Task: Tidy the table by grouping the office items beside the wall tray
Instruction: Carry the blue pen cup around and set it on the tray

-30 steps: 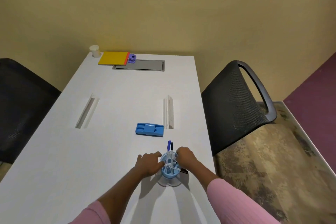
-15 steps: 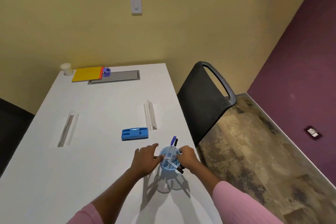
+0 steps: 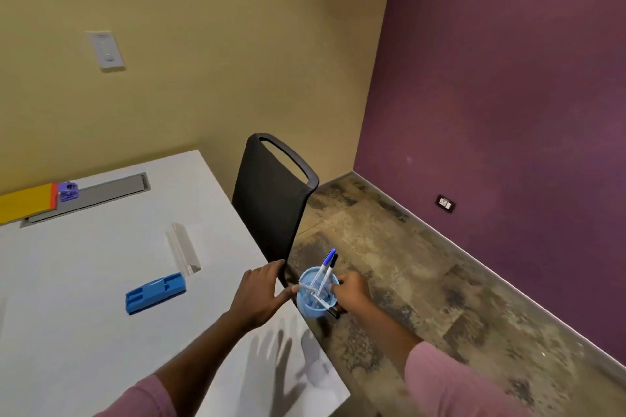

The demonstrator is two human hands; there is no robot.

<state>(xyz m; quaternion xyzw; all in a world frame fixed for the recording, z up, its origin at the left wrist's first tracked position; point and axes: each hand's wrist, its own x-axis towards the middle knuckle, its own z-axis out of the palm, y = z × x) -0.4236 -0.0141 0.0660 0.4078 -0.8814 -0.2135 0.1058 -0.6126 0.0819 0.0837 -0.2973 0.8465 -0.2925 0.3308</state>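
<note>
Lifted pen cup [image 3: 316,294] now hangs between left hand [image 3: 259,294] and right hand [image 3: 350,294].

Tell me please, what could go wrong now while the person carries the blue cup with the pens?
1. The blue cup is lifted near the table's right edge, so a slip could drop it to the floor.
2. The pens lean loosely and stick out; tilting may spill them.
3. Only the right hand seems to grip the cup, while the left hand barely touches it, so the hold may be weak.
</note>
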